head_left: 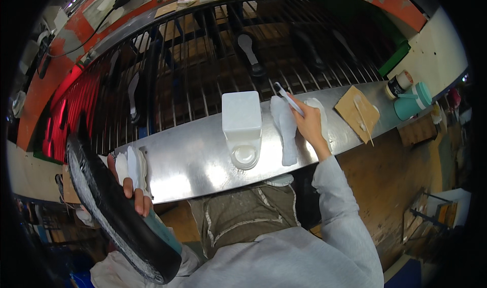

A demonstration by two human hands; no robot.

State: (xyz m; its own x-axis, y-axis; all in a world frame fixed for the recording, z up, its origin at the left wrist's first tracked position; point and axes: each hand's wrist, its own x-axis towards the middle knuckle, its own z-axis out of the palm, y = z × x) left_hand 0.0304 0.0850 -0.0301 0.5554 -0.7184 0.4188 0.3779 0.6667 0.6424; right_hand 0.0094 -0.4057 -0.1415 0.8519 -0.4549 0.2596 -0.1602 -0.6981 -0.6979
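Observation:
My left hand (136, 195) is wrapped round a black shoe upper (109, 207) pulled over a teal last (165, 232). A whitish band runs along the edge of its underside. In my right hand (310, 126) is a small white-handled brush (292, 103); its dark tip points toward the slatted rack. Below that hand a white shoe sole (284, 136) lies on the metal ledge, with another white piece partly behind the wrist. To the left of the brush stands a white plastic container (241, 113) with a round cup-like opening (244, 156) at its near side.
Several black shoe pieces (248, 49) lie on the slatted rack (203, 85) beyond the metal ledge (182, 156). White soles (134, 168) are stacked near my left hand. To the right are brown cardboard (357, 113) with a thin stick, a teal jug (412, 103) and a dark jar (398, 85).

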